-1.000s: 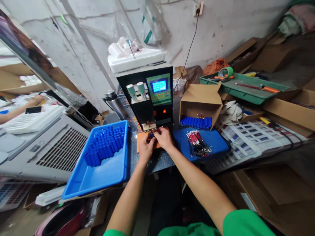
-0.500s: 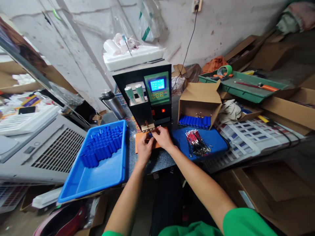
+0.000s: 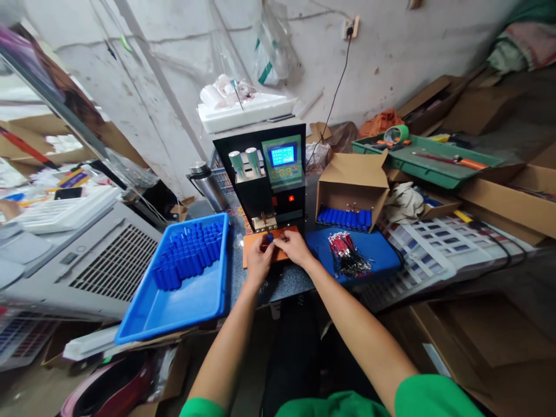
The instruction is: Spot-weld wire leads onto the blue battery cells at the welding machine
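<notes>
My left hand [image 3: 259, 262] and my right hand [image 3: 296, 248] meet over an orange pad [image 3: 251, 245] under the welding tips of a black spot-welding machine [image 3: 266, 174]. Together they pinch a small blue battery cell [image 3: 270, 237] just below the tips; my right hand also seems to hold a thin wire lead at it. A blue tray [image 3: 174, 307] of upright blue cells [image 3: 189, 255] lies left of my hands. A bundle of red and black wire leads [image 3: 345, 253] rests on a blue mat [image 3: 377, 250] to the right.
An open cardboard box [image 3: 353, 174] holding a row of blue cells stands behind the mat. A steel flask [image 3: 208, 185] stands left of the machine. A green tool tray [image 3: 428, 156], cardboard boxes and a grey vented unit [image 3: 99, 260] crowd the sides.
My hands have drawn back slightly from the welding tips with the blue cell, and the camera view has shifted a little.
</notes>
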Available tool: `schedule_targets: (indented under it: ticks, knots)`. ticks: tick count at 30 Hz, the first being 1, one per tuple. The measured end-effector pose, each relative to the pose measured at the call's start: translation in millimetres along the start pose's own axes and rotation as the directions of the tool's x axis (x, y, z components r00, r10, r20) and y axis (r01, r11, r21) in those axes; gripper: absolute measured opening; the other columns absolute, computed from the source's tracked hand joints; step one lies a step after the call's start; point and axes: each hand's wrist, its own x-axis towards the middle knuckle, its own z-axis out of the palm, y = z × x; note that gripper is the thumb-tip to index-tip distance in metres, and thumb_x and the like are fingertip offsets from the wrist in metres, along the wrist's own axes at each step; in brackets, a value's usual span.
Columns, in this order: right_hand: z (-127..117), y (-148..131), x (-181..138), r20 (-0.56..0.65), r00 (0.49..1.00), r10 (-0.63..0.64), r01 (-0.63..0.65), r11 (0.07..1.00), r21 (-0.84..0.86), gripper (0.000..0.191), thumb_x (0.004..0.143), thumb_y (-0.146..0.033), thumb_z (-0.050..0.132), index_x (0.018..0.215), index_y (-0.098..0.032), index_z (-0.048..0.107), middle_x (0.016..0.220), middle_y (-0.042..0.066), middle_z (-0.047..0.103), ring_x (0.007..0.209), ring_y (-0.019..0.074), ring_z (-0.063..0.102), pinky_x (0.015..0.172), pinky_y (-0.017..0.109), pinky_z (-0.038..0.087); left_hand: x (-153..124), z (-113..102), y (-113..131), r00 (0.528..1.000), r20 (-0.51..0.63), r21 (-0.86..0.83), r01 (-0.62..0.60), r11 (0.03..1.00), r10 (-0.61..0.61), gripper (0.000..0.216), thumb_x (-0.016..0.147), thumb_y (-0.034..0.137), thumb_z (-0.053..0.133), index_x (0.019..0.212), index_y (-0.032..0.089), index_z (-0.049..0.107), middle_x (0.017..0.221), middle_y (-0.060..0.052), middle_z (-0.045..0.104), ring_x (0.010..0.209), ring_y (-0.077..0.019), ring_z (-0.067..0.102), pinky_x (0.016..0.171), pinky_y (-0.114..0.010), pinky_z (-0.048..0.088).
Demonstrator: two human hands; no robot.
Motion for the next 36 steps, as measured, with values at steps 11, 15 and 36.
schedule_targets:
  ticks: [11, 15, 36]
  knots:
    - [-4, -2, 0, 0.011, 0.998, 0.06, -0.06, 0.986, 0.155, 0.03, 0.07, -0.041, 0.062, 0.053, -0.021, 0.048, 0.043, -0.006, 0.045, 0.042, 0.0094, 0.039, 0.045, 0.022, 0.03, -21, -16, 14, 0.992, -0.12, 0.041, -0.027, 0.999, 0.032, 0.028, 0.084, 0.038, 0.063, 0.102, 0.017, 0.068, 0.097, -0.008, 0.072, 0.084, -0.0192, 0.068, 0.077, -0.032, 0.054]
    - [-3, -3, 0, -0.004, 0.997, 0.081, -0.079, 0.978, 0.191, 0.029, 0.07, -0.042, 0.06, 0.054, -0.021, 0.049, 0.044, -0.005, 0.045, 0.042, 0.0092, 0.037, 0.043, 0.021, 0.029, -43, -21, 16, 0.983, -0.022, 0.246, -0.172, 0.954, 0.183, 0.017, 0.086, 0.034, 0.061, 0.085, 0.021, 0.071, 0.086, -0.006, 0.072, 0.083, -0.0202, 0.066, 0.082, -0.035, 0.052]
    - [-12, -3, -3, 0.29, 0.957, -0.016, -0.031, 0.987, 0.158, 0.025, 0.066, -0.04, 0.072, 0.068, -0.016, 0.063, 0.058, -0.003, 0.059, 0.054, 0.011, 0.052, 0.052, 0.022, 0.041, -18, -17, 19, 0.981, 0.174, 0.057, 0.082, 0.995, -0.091, 0.022, 0.076, 0.038, 0.064, 0.07, 0.017, 0.064, 0.063, 0.0, 0.063, 0.06, -0.0141, 0.057, 0.059, -0.025, 0.043]
